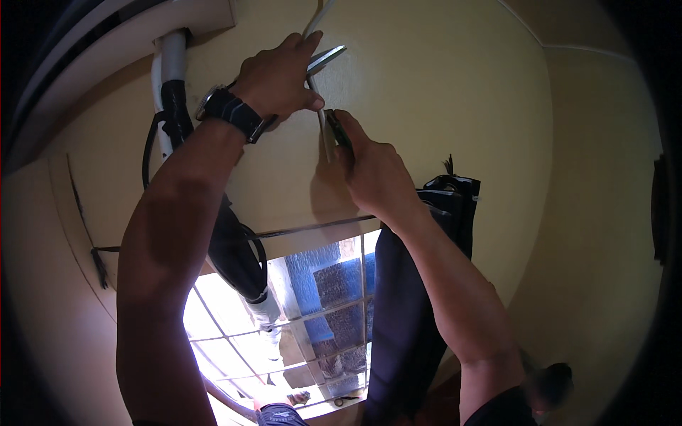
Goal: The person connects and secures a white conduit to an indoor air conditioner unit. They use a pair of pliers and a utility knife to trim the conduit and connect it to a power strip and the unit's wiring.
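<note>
while the left hand (pixel 278 79) pinches a pale cable (pixel 324 129) before the yellow wall (pixel 447 92), a shiny blade (pixel 329 58) juts beside it; the right hand (pixel 376 174), just below, grips a dark tool (pixel 339 132).

Left hand (pixel 280 78) raised high — right hand (pixel 373 170) just below, curled.

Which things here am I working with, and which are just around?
Apparently in use:
pale cable, at the left hand
dark tool, in the right hand
shiny blade, near the left hand

Probably just around:
black hanging cloth
black-wrapped pipe
window
</note>
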Motion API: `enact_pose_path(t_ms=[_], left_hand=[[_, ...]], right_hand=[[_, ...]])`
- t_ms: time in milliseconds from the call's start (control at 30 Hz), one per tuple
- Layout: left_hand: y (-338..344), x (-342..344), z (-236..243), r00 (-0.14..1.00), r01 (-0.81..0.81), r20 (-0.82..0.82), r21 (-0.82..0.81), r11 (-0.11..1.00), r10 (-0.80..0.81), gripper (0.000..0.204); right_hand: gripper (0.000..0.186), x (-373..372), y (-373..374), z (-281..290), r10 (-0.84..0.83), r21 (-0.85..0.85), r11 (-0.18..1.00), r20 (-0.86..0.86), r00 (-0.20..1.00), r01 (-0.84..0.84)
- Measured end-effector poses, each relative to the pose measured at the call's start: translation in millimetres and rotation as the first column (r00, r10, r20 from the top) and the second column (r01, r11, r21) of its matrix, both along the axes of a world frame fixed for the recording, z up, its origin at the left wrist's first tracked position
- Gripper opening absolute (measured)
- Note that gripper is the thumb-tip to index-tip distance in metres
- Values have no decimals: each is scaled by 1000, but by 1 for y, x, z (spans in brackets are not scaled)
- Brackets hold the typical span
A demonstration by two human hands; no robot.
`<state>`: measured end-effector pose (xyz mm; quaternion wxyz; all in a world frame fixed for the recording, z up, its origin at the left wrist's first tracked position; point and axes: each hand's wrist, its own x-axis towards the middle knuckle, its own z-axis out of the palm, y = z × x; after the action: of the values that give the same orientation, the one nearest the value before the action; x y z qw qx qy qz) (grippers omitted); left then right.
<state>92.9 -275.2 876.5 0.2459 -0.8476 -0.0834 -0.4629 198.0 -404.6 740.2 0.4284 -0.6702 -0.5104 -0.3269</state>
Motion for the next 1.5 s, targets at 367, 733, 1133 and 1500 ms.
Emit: enact_pose_path(t_ms=[367, 733, 1133, 1500], left_hand=[[9, 2, 2, 999, 33, 9, 17, 999, -33, 106], [4, 1, 0, 1000, 7, 2, -16, 1000, -7, 105], [4, 2, 0, 1000, 23, 17, -15, 1000, -23, 104], [2, 1, -1, 1000, -1, 11, -21, 1000, 2, 103]], right_hand=[[45, -6, 3, -11, -15, 25, 1000, 17, 1000, 15], [42, -10, 0, -21, -36, -4, 999, 28, 999, 37], [46, -10, -3, -39, -76, -38, 996, 39, 996, 78], [45, -15, -8, -56, -92, -57, 994, 104, 990, 98]])
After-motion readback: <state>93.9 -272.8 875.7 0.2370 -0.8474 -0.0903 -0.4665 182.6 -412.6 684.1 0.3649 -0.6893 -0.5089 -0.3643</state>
